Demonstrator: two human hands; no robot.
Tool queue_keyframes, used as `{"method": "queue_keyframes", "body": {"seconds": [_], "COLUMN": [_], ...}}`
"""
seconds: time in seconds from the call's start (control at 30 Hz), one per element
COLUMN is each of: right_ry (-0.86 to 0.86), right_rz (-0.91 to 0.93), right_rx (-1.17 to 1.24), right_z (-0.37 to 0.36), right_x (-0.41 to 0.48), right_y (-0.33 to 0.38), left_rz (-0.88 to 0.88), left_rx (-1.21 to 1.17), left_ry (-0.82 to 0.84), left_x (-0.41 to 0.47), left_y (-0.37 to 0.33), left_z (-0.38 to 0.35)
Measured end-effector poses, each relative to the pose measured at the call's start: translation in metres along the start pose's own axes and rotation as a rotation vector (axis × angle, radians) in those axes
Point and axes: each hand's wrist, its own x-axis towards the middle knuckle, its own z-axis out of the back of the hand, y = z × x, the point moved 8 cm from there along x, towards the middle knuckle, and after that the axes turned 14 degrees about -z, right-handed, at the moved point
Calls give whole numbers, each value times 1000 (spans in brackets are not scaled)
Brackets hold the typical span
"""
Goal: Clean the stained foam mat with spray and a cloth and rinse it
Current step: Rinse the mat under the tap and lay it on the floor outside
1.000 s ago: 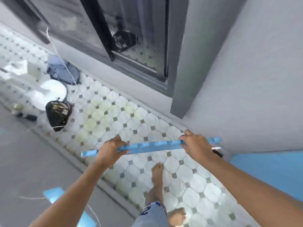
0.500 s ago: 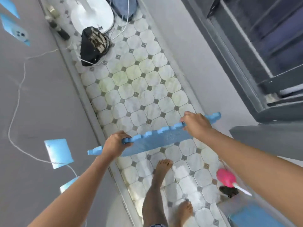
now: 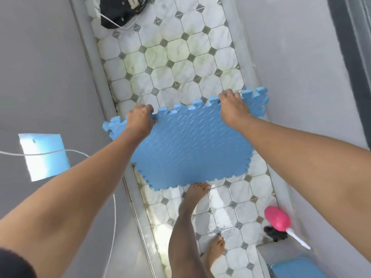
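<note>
Tiled floor (image 3: 180,63): wet strip between grey walls, likely the rinsing spot | foam mat (image 3: 190,149): held tilted above the tiles, textured face up, earlier edge-on | left hand (image 3: 140,122), right hand (image 3: 233,110): each closed on the toothed far edge | pink brush (image 3: 278,218): beside right wall.

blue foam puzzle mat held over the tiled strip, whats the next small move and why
Probably lower the blue interlocking foam mat flat onto the white octagon-tiled floor. The left hand and right hand both grip its far toothed edge, and its near edge already hangs close to the toes of the front bare foot. No spray or cloth is clearly identifiable yet.
</note>
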Motion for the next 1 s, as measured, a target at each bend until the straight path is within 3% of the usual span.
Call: {"method": "queue_keyframes", "body": {"seconds": [0.27,0.53,0.77,1.0], "right_ry": [78,112,172,149], "right_rz": [-36,-72,-320,-753], "right_rx": [115,326,689,1035], "right_z": [-21,-49,-106,-202], "right_x": [19,-21,-136,-299], "right_y": [-1,-18,-96,-227], "left_rz": [-36,-47,-287,-551], "left_rx": [168,149,-7,-37], "left_ry": [92,133,168,416], "left_x": [22,11,-53,-140], "left_y": [2,-36,-163,-328], "left_z": [-21,-27,-69,-169]}}
